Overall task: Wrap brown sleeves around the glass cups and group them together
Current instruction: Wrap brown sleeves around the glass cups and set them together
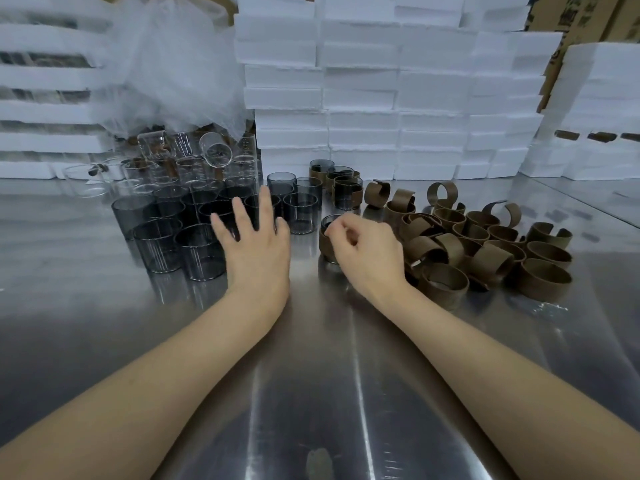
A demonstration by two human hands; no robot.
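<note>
A metal desk (pixel 311 375) seen from above, with two bare forearms reaching forward.

At the far left back, a crumpled clear plastic bag (pixel 173 64) sags over a huddle of clear glass cups (pixel 188 168). They number roughly a dozen, but glare blurs the count. One of them, the tipped cup (pixel 216 148), lies on its side on top. It cannot be told whether any sit inside the bag.

In front of them stands a tight cluster of smoky grey cups (pixel 157 244), about fifteen, all upright and bare of sleeves.

The left hand (pixel 258 251) hovers over the right edge of this cluster, its grip spread wide and holding nothing.

Just right of centre, one sleeved cup (pixel 325 245) stands on the desk with a brown band around it. The right hand (pixel 367 251) curls over it, its grip pinching the rim.

Behind, three finished cups (pixel 348 192) in brown bands stand grouped together.

To the right lies a loose heap of brown sleeves (pixel 485 244), more than twenty, some closed rings and some open curls.

Stacked white foam boxes (pixel 363 81) wall the back, their contents hidden.
</note>
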